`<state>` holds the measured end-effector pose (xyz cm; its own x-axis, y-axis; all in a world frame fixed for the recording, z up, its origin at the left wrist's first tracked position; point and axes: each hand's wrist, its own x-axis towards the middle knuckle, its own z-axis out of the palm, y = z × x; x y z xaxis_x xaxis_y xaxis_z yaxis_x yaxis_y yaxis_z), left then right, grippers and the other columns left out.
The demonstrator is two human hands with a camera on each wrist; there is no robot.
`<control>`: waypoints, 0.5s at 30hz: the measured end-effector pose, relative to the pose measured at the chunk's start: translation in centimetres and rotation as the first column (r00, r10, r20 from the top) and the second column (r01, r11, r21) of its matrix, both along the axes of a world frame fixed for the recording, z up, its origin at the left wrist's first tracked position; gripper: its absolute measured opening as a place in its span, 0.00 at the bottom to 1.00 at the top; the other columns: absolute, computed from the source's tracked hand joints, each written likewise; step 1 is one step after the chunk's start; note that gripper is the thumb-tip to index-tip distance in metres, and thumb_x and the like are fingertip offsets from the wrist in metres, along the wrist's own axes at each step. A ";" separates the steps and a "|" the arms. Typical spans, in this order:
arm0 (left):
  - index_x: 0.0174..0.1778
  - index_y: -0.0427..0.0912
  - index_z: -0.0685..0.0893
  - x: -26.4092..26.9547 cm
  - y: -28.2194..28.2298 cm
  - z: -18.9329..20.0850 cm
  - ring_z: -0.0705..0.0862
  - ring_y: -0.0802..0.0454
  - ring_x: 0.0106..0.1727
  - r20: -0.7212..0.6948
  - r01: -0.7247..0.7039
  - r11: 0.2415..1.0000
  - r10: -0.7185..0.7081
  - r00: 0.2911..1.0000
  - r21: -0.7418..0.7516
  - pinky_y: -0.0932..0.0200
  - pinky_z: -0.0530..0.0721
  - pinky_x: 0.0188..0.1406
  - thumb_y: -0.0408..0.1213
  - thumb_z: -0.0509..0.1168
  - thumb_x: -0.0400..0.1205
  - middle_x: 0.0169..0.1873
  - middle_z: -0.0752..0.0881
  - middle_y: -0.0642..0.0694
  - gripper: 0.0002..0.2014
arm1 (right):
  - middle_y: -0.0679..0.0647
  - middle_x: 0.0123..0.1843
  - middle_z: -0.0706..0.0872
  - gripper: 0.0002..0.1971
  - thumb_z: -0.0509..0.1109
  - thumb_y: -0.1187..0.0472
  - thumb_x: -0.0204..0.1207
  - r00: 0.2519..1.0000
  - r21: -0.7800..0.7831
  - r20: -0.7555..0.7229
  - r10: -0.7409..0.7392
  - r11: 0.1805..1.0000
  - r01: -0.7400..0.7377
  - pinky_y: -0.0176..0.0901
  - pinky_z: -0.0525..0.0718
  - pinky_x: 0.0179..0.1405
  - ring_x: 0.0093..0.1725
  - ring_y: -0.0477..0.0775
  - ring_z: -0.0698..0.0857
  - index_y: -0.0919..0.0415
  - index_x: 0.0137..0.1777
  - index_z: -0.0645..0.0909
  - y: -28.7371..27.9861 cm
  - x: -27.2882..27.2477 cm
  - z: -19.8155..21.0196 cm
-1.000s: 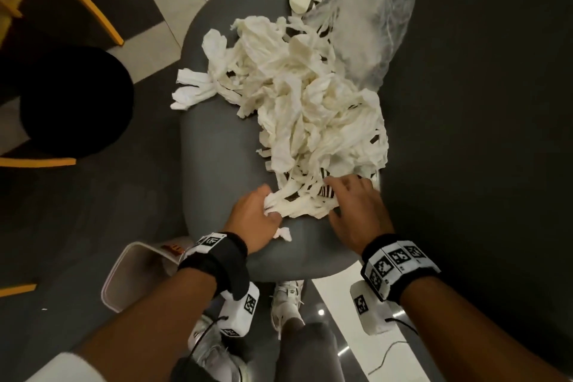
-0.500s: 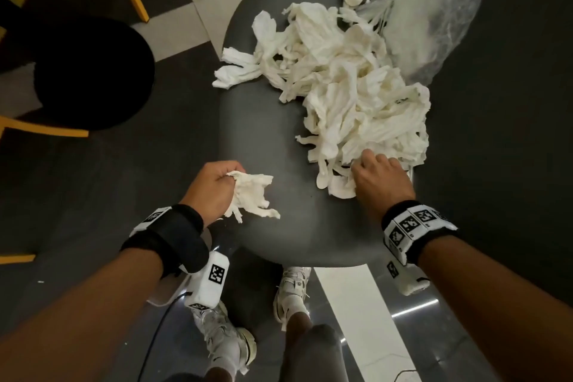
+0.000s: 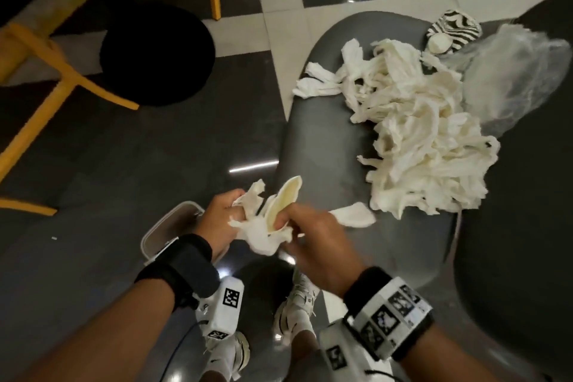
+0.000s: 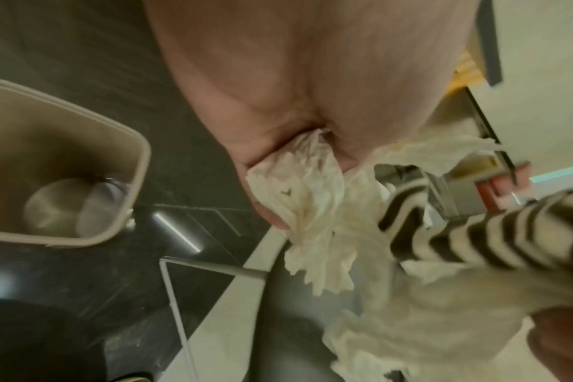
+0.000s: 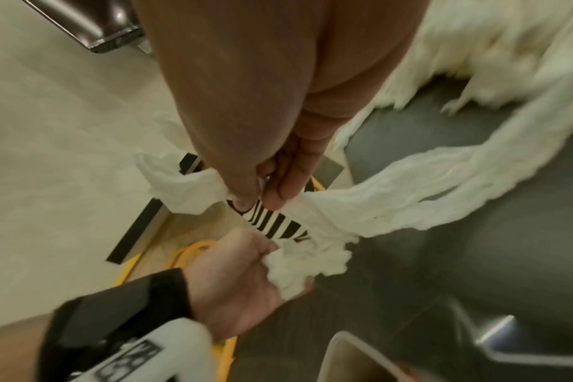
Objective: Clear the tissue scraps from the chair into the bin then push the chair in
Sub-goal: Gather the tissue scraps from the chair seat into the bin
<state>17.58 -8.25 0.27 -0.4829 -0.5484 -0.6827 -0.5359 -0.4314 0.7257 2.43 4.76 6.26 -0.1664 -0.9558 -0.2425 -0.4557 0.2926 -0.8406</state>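
**Handful of tissue gathered over the bin**

The grey chair (image 3: 325, 146) spreads ahead and right of the hands, its near edge just beyond the knuckles. The main heap of tissue scraps (image 3: 424, 139) lies well ahead of the right hand (image 3: 322, 245), with a clear plastic bag (image 3: 514, 77) and a zebra-striped toy (image 3: 454, 28) behind it. The bin (image 3: 164, 226) stands open below the left hand (image 3: 218, 220).

Both hands meet, fingers clamped on one wad of tissue (image 3: 263, 232); the right hand's pinch also catches a striped piece. Best to bunch trailing strips tight and part out the striped piece before dropping. The floor on the left is open.
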 end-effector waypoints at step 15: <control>0.65 0.41 0.86 25.9 -1.0 -16.2 0.88 0.32 0.62 0.179 -0.643 0.737 0.617 0.766 0.209 0.36 0.85 0.64 0.27 0.67 0.78 0.57 0.91 0.35 0.19 | 0.44 0.43 0.90 0.11 0.80 0.63 0.68 0.924 0.332 0.352 -0.151 0.943 0.028 0.58 0.89 0.56 0.48 0.53 0.90 0.48 0.39 0.83 -10.7 22.5 -16.7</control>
